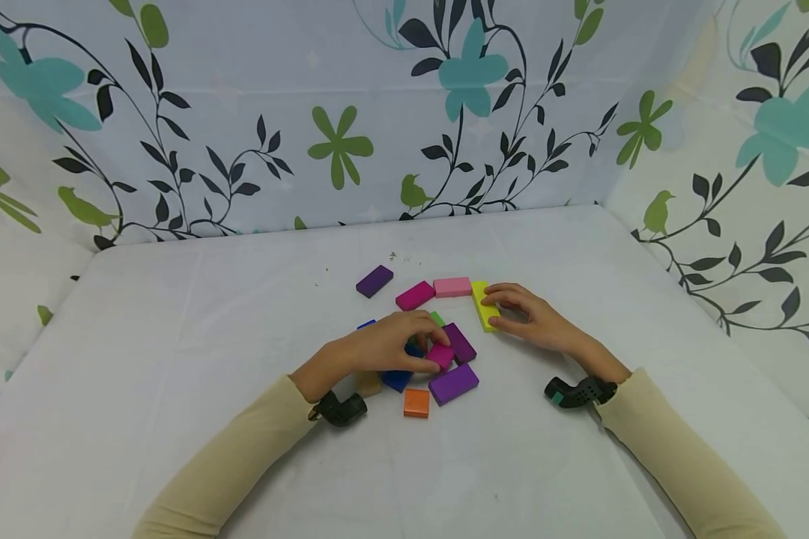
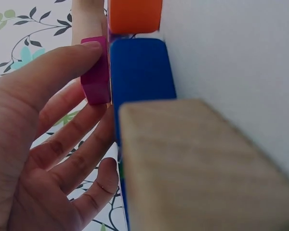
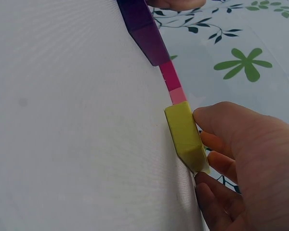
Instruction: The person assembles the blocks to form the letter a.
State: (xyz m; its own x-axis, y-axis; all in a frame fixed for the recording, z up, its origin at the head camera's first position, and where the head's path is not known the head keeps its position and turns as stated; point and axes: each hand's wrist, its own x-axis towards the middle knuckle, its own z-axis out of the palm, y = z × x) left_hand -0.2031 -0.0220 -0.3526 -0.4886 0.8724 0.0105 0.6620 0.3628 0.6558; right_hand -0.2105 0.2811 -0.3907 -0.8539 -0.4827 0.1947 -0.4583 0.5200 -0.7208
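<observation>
The magenta block [image 1: 440, 357] is among the clustered blocks, pinched between the thumb and fingers of my left hand [image 1: 380, 340]. Just beside it lie a plum block [image 1: 462, 344] at 2 o'clock and a violet block [image 1: 454, 385] at 5; an orange block [image 1: 416, 403] is at 7. Toward 1 o'clock, my right hand [image 1: 535, 318], partly curled, grips the yellow block [image 1: 488, 314], its far end just beside the pink block [image 1: 452, 287].

The head camera looks forward and down over the white table [image 1: 350, 479] to the patterned cloth [image 1: 243, 112]. The left wrist camera [image 1: 342, 410] and right wrist camera [image 1: 583, 392] look from low and close, their pictures tipped sideways — the left shares the magenta block [image 1: 440, 357] with the head view, the right the yellow block [image 1: 483, 311].
</observation>
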